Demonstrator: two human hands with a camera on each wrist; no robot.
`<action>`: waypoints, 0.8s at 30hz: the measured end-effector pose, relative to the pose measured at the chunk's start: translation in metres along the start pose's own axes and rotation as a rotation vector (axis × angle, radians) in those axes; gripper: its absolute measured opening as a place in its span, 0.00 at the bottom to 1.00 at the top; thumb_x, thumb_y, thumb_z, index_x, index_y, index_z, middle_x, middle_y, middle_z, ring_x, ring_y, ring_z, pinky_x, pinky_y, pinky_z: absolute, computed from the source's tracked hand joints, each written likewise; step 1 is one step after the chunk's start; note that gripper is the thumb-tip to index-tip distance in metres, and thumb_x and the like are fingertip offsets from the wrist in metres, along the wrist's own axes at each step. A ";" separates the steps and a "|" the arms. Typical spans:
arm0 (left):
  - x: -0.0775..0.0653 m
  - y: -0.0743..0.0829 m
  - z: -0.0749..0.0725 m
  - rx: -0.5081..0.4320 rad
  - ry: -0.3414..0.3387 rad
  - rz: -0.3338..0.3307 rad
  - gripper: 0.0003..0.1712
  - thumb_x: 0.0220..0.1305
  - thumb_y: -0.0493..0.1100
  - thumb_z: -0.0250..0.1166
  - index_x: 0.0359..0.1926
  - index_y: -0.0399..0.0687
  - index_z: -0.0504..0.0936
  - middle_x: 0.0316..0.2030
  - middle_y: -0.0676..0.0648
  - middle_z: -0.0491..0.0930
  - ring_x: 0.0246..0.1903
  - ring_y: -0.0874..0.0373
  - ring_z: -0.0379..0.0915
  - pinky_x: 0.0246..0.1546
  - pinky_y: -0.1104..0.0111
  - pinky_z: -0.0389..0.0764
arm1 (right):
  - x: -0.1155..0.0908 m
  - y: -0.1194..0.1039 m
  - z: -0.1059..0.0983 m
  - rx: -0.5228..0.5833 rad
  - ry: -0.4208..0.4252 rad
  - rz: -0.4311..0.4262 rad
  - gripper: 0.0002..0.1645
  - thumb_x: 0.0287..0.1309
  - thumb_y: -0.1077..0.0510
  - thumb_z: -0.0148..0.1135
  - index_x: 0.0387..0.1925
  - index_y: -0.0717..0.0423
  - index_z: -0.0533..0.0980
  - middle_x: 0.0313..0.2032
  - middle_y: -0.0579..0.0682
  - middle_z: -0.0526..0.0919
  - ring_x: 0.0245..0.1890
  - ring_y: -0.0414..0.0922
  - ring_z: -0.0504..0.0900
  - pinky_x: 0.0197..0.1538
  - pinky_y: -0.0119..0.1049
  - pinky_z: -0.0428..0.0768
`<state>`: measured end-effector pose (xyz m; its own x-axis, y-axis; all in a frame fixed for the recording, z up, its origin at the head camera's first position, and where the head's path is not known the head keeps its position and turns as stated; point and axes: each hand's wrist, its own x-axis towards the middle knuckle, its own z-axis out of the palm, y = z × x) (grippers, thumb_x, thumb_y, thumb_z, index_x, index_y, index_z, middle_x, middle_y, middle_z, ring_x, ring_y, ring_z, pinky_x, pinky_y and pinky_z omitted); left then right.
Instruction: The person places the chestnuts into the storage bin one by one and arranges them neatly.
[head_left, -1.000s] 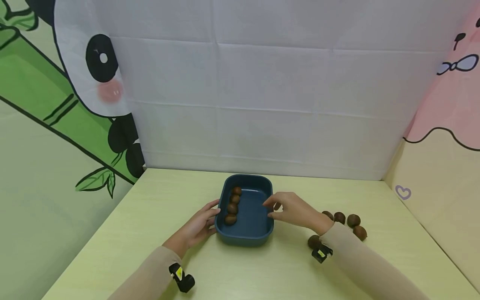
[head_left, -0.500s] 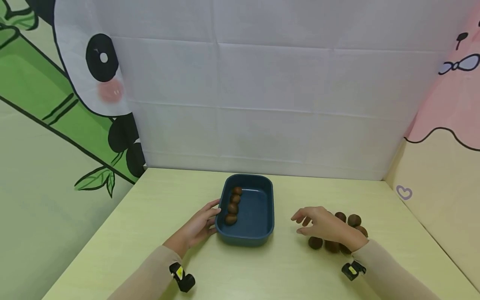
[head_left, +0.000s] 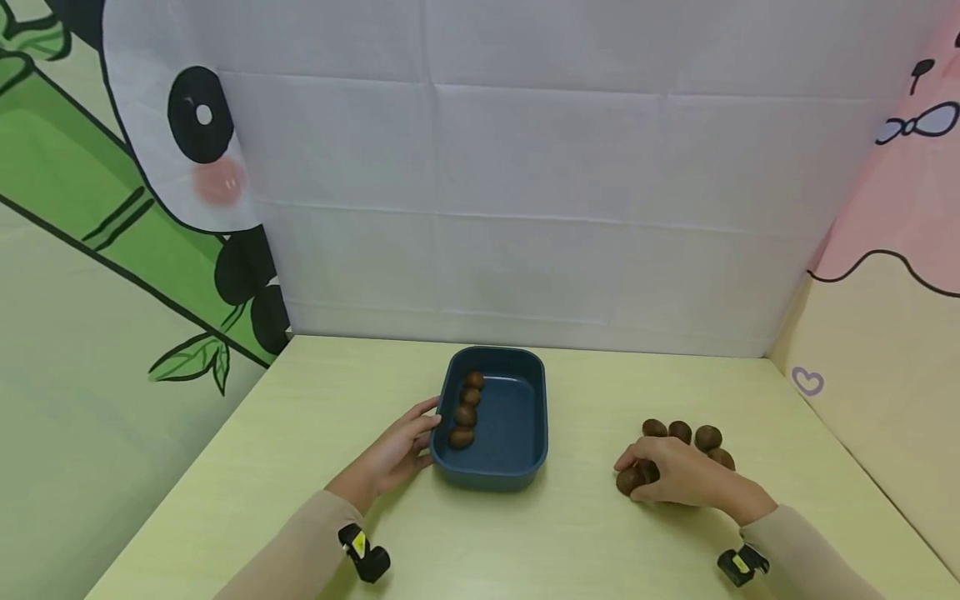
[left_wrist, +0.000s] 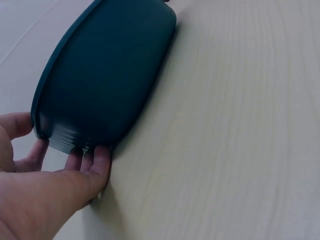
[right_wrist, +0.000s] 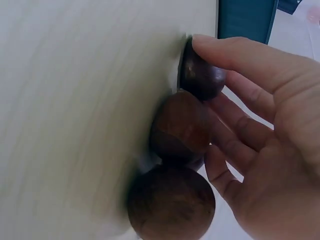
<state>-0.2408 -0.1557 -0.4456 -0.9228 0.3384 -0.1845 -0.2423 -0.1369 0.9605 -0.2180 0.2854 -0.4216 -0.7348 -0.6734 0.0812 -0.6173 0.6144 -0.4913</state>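
Observation:
A deep blue rectangular box [head_left: 514, 417] stands on the table, a row of round brown nuts [head_left: 465, 416] along its left inner side. My left hand [head_left: 395, 450] rests against the box's left wall; in the left wrist view its fingertips [left_wrist: 101, 152] touch the outside, near the rim. My right hand [head_left: 678, 473] is low over a loose group of nuts right of the box. Its thumb and fingers pinch a dark glossy nut [right_wrist: 201, 75], close to the tabletop. Two more nuts [right_wrist: 171, 202] lie beside it in the right wrist view, and others are partly hidden under the hand.
Several nuts [head_left: 708, 438] lie behind my right hand. A pale yellow table [head_left: 570, 542] meets a white cloth backdrop [head_left: 525, 208] at its far edge. Cartoon-printed walls stand on both sides. Each wrist wears a small black camera [head_left: 364, 553].
My right hand has moved from the box's right rim to the nuts on the right, and its fingers have closed on one. The left hand and the box stay in place.

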 end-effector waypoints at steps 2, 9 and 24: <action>0.000 0.000 0.000 0.000 -0.005 0.002 0.34 0.79 0.45 0.48 0.79 0.50 0.48 0.70 0.35 0.62 0.65 0.46 0.67 0.60 0.53 0.70 | 0.000 -0.001 0.000 -0.003 -0.002 0.005 0.19 0.53 0.56 0.77 0.48 0.48 0.83 0.46 0.39 0.84 0.48 0.44 0.82 0.49 0.38 0.81; -0.001 0.001 0.001 -0.003 -0.005 -0.003 0.33 0.80 0.44 0.48 0.79 0.49 0.48 0.70 0.34 0.61 0.65 0.46 0.66 0.58 0.55 0.72 | 0.002 -0.001 0.002 -0.009 -0.013 0.019 0.19 0.53 0.54 0.77 0.48 0.50 0.84 0.45 0.40 0.85 0.46 0.42 0.83 0.47 0.36 0.81; 0.000 0.000 0.002 -0.002 0.001 0.010 0.33 0.79 0.43 0.47 0.79 0.48 0.49 0.68 0.34 0.65 0.60 0.48 0.71 0.54 0.57 0.74 | 0.020 -0.017 -0.004 0.045 0.005 0.037 0.21 0.58 0.51 0.73 0.51 0.54 0.82 0.42 0.37 0.84 0.40 0.36 0.81 0.44 0.39 0.81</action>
<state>-0.2400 -0.1539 -0.4455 -0.9256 0.3355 -0.1749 -0.2334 -0.1422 0.9619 -0.2234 0.2638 -0.4081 -0.7585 -0.6482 0.0669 -0.5764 0.6195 -0.5329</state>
